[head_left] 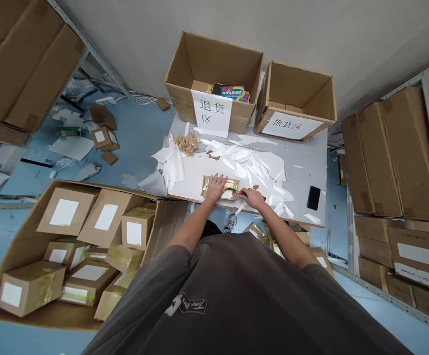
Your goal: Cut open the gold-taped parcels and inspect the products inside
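A small cardboard package [230, 194] with shiny yellowish tape lies at the front edge of the white table [195, 180]. My left hand [216, 187] rests on its top with the fingers spread. Just right of the package, my right hand [252, 197] is closed round a red and black cutter [242, 193], whose tip points at the package's right end. Torn white paper strips [249, 165] are scattered behind both hands, and a crumpled brown wad [186, 144] sits to the back left.
Two open cartons with paper signs, the left one [179, 93] holding books and the right one [297, 91], stand at the table's back. A black phone [313, 198] lies on the right. At left is a large carton [25, 224] of parcels.
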